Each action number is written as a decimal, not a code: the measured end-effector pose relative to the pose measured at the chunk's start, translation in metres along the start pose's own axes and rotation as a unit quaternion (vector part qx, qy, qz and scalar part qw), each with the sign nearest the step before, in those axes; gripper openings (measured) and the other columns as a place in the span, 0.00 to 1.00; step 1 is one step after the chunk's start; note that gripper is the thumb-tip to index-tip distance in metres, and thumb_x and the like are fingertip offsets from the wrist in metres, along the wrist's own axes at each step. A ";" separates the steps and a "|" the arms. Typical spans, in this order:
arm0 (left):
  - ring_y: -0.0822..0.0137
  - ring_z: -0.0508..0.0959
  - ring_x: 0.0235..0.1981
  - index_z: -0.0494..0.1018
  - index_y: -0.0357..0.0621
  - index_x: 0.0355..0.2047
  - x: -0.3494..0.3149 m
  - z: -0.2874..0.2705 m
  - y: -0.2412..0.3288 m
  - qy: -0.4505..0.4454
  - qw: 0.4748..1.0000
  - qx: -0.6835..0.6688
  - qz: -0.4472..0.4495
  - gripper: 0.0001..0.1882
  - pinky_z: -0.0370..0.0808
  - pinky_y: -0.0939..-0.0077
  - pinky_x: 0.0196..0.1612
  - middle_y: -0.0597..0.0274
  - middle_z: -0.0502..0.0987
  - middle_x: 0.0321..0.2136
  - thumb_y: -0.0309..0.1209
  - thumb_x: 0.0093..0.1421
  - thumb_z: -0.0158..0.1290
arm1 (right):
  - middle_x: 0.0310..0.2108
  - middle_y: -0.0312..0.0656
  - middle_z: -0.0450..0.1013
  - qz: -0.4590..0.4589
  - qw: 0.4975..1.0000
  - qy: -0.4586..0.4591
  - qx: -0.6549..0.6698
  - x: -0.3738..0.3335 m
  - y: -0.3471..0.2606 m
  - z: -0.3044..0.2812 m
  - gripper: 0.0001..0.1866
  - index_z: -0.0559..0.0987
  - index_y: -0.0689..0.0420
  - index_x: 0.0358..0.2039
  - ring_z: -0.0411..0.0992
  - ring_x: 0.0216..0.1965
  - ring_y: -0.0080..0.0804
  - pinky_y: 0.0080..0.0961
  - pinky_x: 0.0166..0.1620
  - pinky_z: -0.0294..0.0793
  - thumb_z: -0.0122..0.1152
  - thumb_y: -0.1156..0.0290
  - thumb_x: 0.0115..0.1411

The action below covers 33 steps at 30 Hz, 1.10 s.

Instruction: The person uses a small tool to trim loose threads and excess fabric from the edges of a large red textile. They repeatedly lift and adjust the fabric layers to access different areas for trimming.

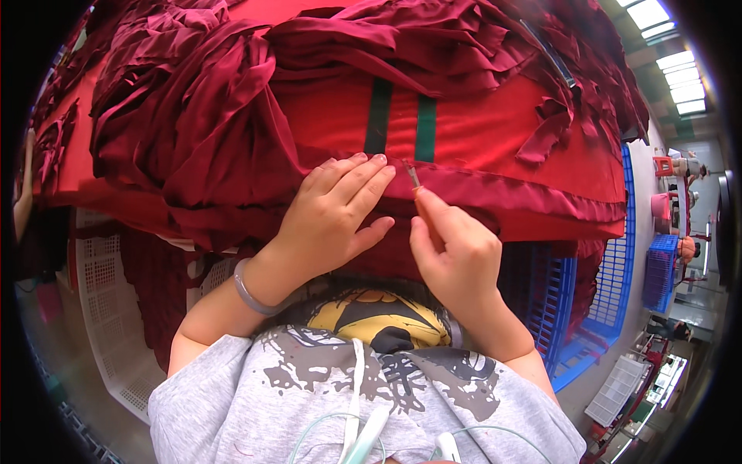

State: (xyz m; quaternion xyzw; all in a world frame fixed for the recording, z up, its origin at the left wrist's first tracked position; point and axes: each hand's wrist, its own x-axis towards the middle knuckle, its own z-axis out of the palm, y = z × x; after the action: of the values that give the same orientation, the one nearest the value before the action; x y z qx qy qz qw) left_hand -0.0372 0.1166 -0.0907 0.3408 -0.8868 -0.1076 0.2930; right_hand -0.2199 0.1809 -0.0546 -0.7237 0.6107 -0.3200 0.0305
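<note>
A long strip of shiny maroon fabric (495, 185) runs along the near edge of the red-covered table (332, 116). My left hand (336, 197) lies on this strip with its fingers stretched out and holds nothing. To its right, my right hand (460, 243) is closed around a slim metal tool (413, 176), whose narrow tip points away from me at the strip. Only the tip shows beyond my fingers, so I cannot tell its exact kind. A large crumpled heap of maroon fabric (193, 116) lies left of and beyond my hands.
Two dark green stripes (425, 127) cross the red cover. A long thin dark tool (550, 54) lies on fabric at the far right. Below the table stand a white plastic basket (112, 309) at left and a blue crate (614, 286) at right. A person's arm (25, 189) shows far left.
</note>
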 end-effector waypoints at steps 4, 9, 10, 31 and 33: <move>0.59 0.71 0.56 0.74 0.42 0.53 0.000 0.001 0.000 -0.003 0.999 0.034 0.021 0.27 0.67 0.59 0.59 0.59 0.73 0.55 0.39 0.54 0.60 | 0.20 0.38 0.71 -0.001 0.999 -0.043 -0.026 -0.004 -0.001 0.006 0.15 0.82 0.59 0.43 0.72 0.19 0.33 0.29 0.22 0.69 0.63 0.72 0.54; 0.59 0.72 0.55 0.75 0.43 0.52 0.002 -0.001 0.001 -0.010 0.999 0.041 0.022 0.24 0.67 0.59 0.58 0.59 0.73 0.55 0.37 0.54 0.59 | 0.20 0.38 0.72 -0.006 0.998 -0.009 -0.062 0.005 0.003 0.016 0.16 0.81 0.60 0.45 0.72 0.19 0.33 0.29 0.22 0.70 0.63 0.72 0.55; 0.58 0.71 0.56 0.75 0.43 0.52 0.001 -0.002 0.000 -0.016 0.999 0.039 0.018 0.25 0.67 0.59 0.58 0.59 0.73 0.56 0.36 0.54 0.59 | 0.20 0.38 0.72 -0.002 0.998 0.015 -0.060 0.006 0.005 0.019 0.16 0.81 0.60 0.45 0.72 0.19 0.33 0.29 0.23 0.70 0.63 0.72 0.55; 0.58 0.71 0.56 0.75 0.48 0.52 -0.002 0.000 0.001 -0.006 1.000 0.018 0.005 0.25 0.66 0.60 0.59 0.61 0.72 0.56 0.33 0.52 0.60 | 0.20 0.41 0.72 0.003 1.000 -0.017 -0.013 -0.002 -0.003 0.001 0.15 0.82 0.59 0.43 0.73 0.19 0.36 0.32 0.24 0.72 0.63 0.73 0.54; 0.58 0.71 0.56 0.75 0.50 0.52 -0.002 0.001 0.001 -0.006 1.000 0.022 0.011 0.25 0.67 0.60 0.58 0.61 0.72 0.56 0.33 0.52 0.60 | 0.20 0.41 0.72 0.010 0.997 -0.055 -0.048 -0.003 -0.006 0.000 0.15 0.81 0.60 0.44 0.73 0.20 0.37 0.33 0.24 0.72 0.62 0.73 0.55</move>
State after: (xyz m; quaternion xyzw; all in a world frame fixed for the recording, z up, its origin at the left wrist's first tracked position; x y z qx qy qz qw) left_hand -0.0369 0.1188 -0.0922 0.3370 -0.8944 -0.0869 0.2809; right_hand -0.2151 0.1852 -0.0536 -0.7350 0.6295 -0.2499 0.0327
